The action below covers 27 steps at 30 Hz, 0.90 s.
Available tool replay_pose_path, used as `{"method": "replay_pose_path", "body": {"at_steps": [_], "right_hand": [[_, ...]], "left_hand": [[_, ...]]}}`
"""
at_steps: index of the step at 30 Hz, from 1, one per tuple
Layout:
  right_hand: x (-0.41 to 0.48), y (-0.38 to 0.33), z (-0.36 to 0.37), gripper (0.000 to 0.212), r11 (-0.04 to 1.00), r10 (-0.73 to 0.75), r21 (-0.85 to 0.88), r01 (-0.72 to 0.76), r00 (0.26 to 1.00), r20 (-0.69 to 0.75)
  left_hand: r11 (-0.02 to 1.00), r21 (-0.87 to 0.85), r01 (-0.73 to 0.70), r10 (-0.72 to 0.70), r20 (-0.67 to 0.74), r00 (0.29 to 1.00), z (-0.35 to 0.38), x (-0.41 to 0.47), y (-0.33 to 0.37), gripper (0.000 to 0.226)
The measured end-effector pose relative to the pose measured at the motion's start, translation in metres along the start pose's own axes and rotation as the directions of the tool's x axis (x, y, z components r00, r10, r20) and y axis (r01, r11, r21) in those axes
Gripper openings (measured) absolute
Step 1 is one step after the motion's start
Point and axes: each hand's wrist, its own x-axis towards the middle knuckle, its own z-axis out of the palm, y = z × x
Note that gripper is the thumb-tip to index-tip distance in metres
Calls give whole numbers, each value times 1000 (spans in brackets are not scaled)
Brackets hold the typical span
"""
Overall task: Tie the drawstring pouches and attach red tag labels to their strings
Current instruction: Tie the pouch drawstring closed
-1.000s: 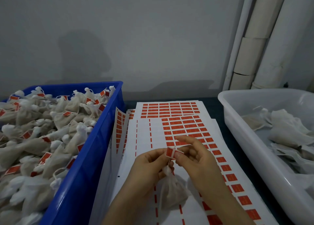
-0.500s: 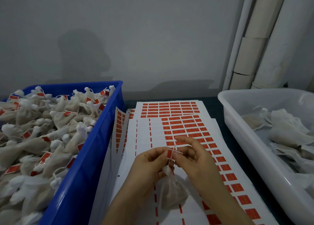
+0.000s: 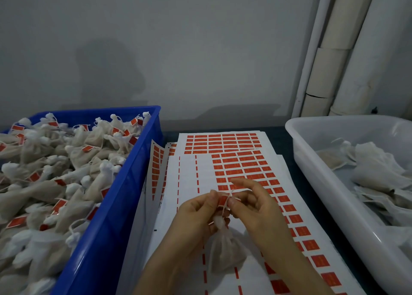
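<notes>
Tag [image 3: 223, 200], open a second ago, closes over string [image 3: 228, 197] mid-frame. Left hand [image 3: 196, 216], right hand [image 3: 256, 207] pinch it; pouch [image 3: 226, 252] nearly labelled.

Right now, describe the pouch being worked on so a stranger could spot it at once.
Between the blue crate and the white tub lie sheets of red stickers. On them, one pouch sits just below the left hand and right hand, which pinch a red tag on its string. It is the only pouch outside a bin.

Your one head camera looks forward and down, close over the bench [image 3: 278, 139], facing the grey wall [image 3: 200, 49].
</notes>
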Motion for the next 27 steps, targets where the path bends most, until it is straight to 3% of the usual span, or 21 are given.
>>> {"method": "replay_pose_path", "body": {"at_steps": [8, 11, 15, 21, 27], "right_hand": [[-1, 1, -2, 29, 1000, 7, -12, -8, 999, -33], [1, 0, -3, 26, 1000, 2, -2, -2, 999, -39], [1, -1, -2, 23, 1000, -9, 6, 9, 1000, -12], [1, 0, -1, 17, 993, -22, -117, 10, 995, -99], [2, -2, -4, 14, 971, -61, -234, 44, 996, -65]], "left_hand": [[993, 114, -34, 34, 5, 999, 1, -2, 2, 19], [988, 147, -55, 50, 35, 998, 3, -3, 2, 25], [987, 110, -120, 127, -57, 990, 5, -3, 2, 18], [965, 188, -181, 213, -163, 963, 5, -1, 1, 15], [954, 221, -202, 242, -174, 954, 5, 0, 2, 17]]}}
